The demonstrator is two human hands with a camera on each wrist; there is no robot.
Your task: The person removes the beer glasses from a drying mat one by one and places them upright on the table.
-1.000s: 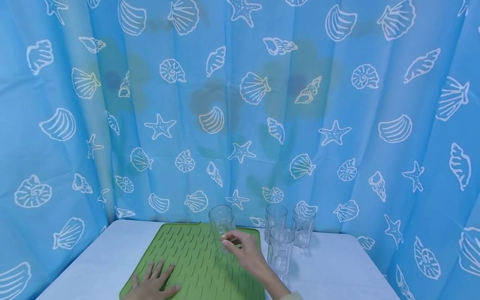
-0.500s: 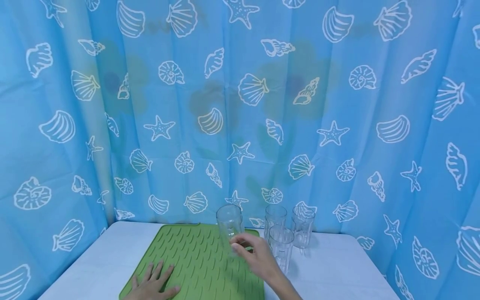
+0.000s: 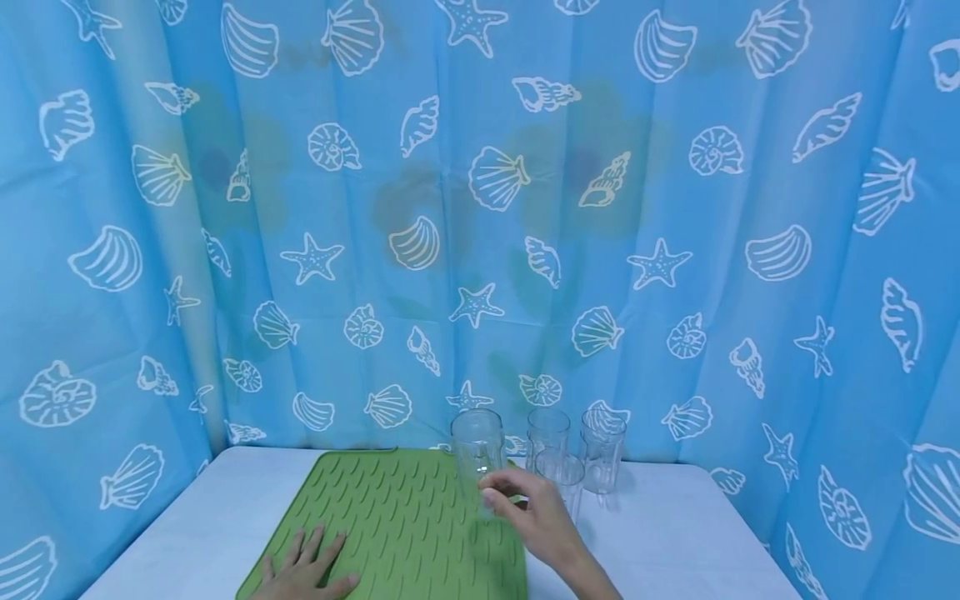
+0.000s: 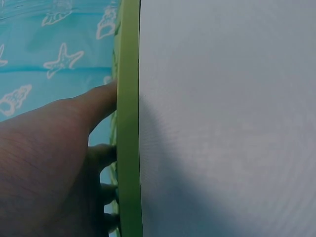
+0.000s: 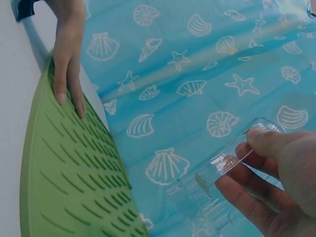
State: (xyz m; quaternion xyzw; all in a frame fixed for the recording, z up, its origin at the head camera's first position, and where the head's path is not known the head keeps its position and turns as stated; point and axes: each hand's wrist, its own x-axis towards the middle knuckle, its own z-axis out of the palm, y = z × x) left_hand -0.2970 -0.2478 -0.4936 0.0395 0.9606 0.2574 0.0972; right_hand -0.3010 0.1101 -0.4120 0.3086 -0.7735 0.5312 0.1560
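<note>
My left hand point(image 3: 300, 575) lies with spread fingers on the near left part of a green ridged drying mat point(image 3: 375, 517). In the left wrist view its thumb and fingertips meet the top of the mat point(image 4: 129, 123) at its near edge. My right hand point(image 3: 540, 517) pinches a clear drinking glass point(image 3: 477, 437) low on its side, between thumb and fingers. The glass is upright over the far right part of the mat. In the right wrist view the thumb and fingertips hold the glass point(image 5: 227, 158) near one end.
Three more clear glasses stand on the white table point(image 3: 652, 542) right of the mat: one at the back point(image 3: 548, 427), one farther right point(image 3: 602, 454), and a nearer glass point(image 3: 572, 475) partly behind my right hand. A blue shell-patterned curtain point(image 3: 480, 208) hangs behind and beside the table.
My right hand has moved to the right across the mat with the glass, now overlapping the nearest standing glass in view. The left hand stays where it was.
</note>
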